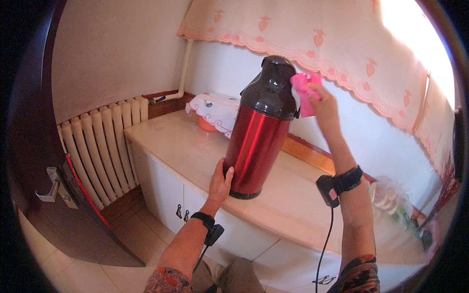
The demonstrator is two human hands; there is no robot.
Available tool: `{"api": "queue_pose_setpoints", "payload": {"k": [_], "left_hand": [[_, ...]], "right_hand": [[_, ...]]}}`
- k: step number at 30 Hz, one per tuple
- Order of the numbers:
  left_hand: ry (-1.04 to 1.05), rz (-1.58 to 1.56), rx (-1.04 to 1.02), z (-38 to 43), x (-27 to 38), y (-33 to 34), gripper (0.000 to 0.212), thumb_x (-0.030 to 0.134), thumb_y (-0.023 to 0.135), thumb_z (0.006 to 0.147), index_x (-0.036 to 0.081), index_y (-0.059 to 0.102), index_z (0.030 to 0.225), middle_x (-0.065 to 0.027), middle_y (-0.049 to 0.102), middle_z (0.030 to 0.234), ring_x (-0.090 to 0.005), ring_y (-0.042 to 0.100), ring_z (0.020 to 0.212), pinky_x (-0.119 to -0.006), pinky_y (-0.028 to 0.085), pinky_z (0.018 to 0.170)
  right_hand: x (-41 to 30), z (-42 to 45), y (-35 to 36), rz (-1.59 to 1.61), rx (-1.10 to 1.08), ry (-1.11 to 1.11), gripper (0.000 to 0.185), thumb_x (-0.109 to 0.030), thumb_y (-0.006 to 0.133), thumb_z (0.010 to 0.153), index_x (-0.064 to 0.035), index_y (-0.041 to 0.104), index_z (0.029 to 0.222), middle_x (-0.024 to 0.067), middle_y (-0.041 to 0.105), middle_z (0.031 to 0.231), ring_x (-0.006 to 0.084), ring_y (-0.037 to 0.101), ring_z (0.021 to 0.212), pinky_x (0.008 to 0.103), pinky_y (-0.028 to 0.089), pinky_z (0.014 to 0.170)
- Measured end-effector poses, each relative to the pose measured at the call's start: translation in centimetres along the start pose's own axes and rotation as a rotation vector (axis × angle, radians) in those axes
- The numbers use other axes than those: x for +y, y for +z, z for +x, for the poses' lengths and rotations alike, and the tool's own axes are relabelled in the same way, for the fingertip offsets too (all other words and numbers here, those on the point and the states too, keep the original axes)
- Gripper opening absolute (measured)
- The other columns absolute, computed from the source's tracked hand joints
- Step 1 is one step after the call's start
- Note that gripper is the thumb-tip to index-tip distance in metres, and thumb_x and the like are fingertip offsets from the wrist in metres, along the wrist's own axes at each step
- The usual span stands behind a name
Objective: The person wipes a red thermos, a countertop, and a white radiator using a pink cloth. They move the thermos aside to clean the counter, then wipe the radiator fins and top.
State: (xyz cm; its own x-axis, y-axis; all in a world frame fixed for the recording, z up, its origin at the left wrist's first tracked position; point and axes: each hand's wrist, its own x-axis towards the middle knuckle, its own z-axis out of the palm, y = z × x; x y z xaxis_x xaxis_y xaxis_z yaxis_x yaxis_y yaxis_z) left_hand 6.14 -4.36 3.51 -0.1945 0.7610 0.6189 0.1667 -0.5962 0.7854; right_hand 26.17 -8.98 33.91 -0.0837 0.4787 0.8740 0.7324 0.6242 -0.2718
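Observation:
A red metal thermos flask (256,150) with a black plastic top stands near the front of the countertop, leaning in the picture. Low on its left side rests my left hand (220,183), its thumb and fingers against the red body; whether it grips the flask or only steadies it I cannot tell. Beside the black top, on the right, my right hand (322,104) holds a bunched pink cloth (307,88). The cloth is close to the flask's upper side; contact is not clear. Both wrists wear black straps with small boxes and cables.
Behind the flask, a white patterned cloth (212,106) covers an orange-red container (207,124) on the pale countertop (172,135). A white radiator (106,146) and dark door (40,146) are at left. Plastic bags (392,201) lie at right, below a scalloped curtain (315,44).

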Motion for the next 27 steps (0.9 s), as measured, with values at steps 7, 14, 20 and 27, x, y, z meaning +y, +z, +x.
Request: {"api": "queue_pose_setpoints", "payload": {"k": [7,14,20,27], "left_hand": [[-0.029,-0.051,-0.016,-0.1,0.2,0.0,0.055,0.036,0.047,0.096,-0.004,0.038,0.133,-0.0288,0.053,0.122,-0.0405,0.052,0.114,-0.043,0.041,0.097],[-0.017,-0.021,0.014,-0.1,0.6,0.1,0.054,0.033,0.048,0.095,-0.003,0.037,0.134,-0.0285,0.055,0.120,-0.0413,0.054,0.112,-0.044,0.042,0.096],[0.032,0.005,0.016,-0.1,0.9,0.0,0.054,0.034,0.047,0.095,-0.003,0.038,0.133,-0.0299,0.055,0.117,-0.0440,0.054,0.108,-0.046,0.043,0.093],[0.065,0.029,0.034,-0.2,0.7,0.0,0.054,0.035,0.046,0.096,-0.004,0.038,0.131,-0.0305,0.056,0.114,-0.0442,0.054,0.108,-0.046,0.043,0.092]], "right_hand": [[2.9,9.0,-1.3,0.412,0.115,0.079,0.029,-0.013,0.054,0.090,0.0005,0.061,0.115,0.0085,0.065,0.097,0.0153,0.060,0.085,0.0278,0.049,0.073],[4.0,15.9,4.4,-0.025,-0.261,-0.062,0.026,-0.018,0.055,0.090,0.0013,0.063,0.107,0.0078,0.064,0.097,0.0162,0.057,0.088,0.0303,0.047,0.080],[1.1,17.6,4.4,-0.199,-0.508,-0.160,0.028,-0.023,0.054,0.085,0.0013,0.065,0.094,0.0160,0.066,0.094,0.0252,0.061,0.083,0.0360,0.047,0.078],[-2.9,16.3,5.4,-0.227,-0.519,-0.457,0.028,-0.023,0.050,0.086,-0.0029,0.067,0.094,0.0180,0.067,0.096,0.0294,0.064,0.088,0.0366,0.048,0.081]]}}
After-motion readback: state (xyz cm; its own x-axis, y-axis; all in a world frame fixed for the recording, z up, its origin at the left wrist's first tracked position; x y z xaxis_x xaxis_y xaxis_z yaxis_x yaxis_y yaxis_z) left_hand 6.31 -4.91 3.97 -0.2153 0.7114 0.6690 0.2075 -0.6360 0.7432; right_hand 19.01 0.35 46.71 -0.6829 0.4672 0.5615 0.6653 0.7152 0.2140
